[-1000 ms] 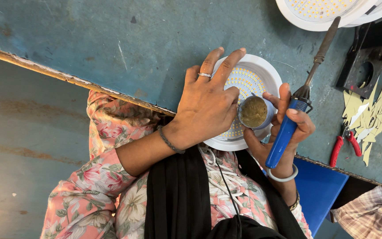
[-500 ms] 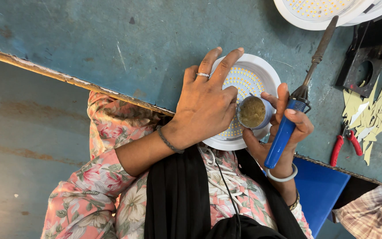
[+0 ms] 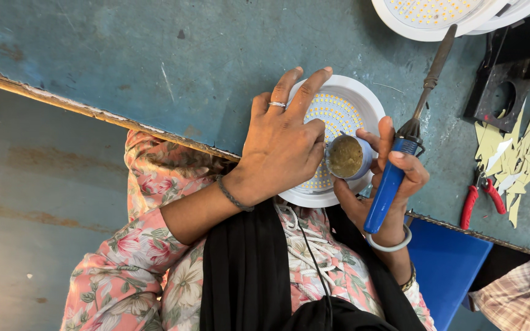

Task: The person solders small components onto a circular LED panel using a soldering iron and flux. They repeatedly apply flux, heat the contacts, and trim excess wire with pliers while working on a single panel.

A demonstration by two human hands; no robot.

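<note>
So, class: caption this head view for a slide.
Left hand steadies round LED panel; right hand holds soldering iron and small tin.

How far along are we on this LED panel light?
Done, apparently: two similar round lights stacked at the table's far edge. In hand: the left hand rests on the round LED light; the right hand holds a soldering iron and small paste tin. No soldering visible yet.

Worn teal surface. Relative to it: stacked white LED panels at top right edge, black bracket at right, yellow scraps beside, red-handled pliers near right edge, blue board below it.
</note>
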